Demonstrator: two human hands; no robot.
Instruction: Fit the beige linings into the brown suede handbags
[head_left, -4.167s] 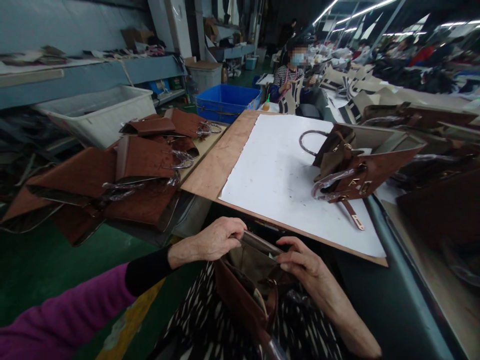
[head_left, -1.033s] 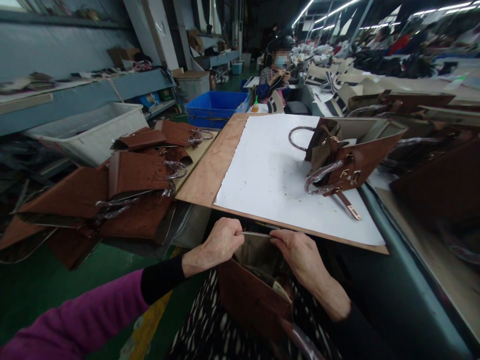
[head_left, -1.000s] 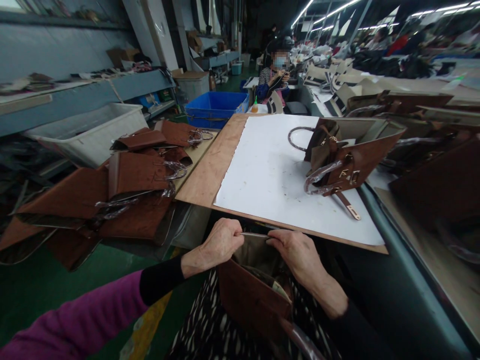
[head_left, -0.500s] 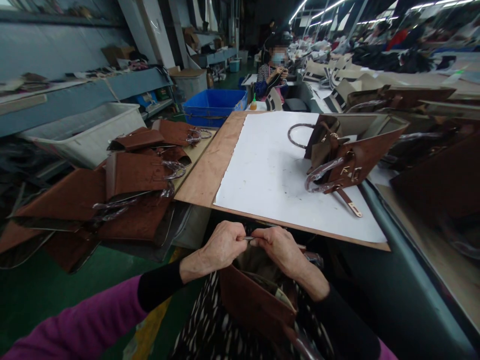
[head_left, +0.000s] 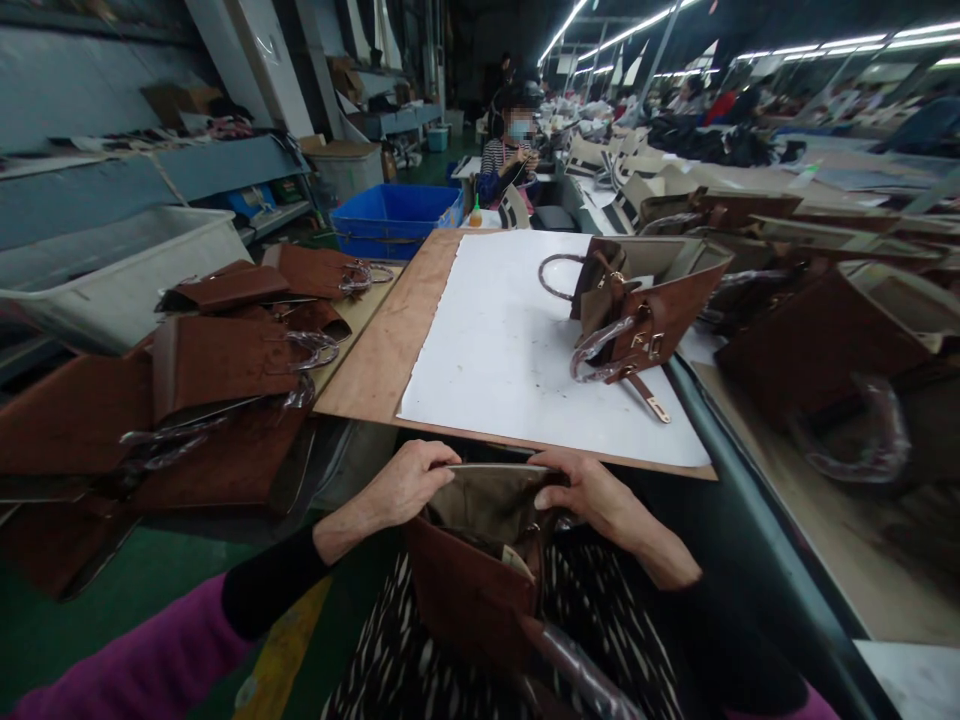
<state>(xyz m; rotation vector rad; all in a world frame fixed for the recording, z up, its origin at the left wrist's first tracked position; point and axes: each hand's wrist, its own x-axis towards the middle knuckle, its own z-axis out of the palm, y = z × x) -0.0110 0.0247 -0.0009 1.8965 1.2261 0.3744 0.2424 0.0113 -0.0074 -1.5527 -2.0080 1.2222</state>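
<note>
On my lap rests a brown handbag (head_left: 472, 590), its mouth spread and its olive lining showing. The far rim's left end is pinched by my left hand (head_left: 409, 485), thumb inside the bag. My right hand (head_left: 592, 500) grips the same rim near its right end, fingers over the edge. A plastic-wrapped handle hangs off the bag's near side. Beyond my hands, another brown handbag (head_left: 656, 310) with gold hardware lies tipped on a white sheet (head_left: 480, 340), its strap hanging toward me.
Several brown handbags (head_left: 225, 365) are piled at the left. More bags (head_left: 825, 340) crowd the right-hand table. A blue bin (head_left: 397, 215) and a white bin (head_left: 150, 260) stand beyond the pile. A masked co-worker (head_left: 510, 155) sits past the board (head_left: 375, 360).
My hands have moved apart along the bag's rim, from close together to either end, and the mouth is more open. The view has swung slightly right.
</note>
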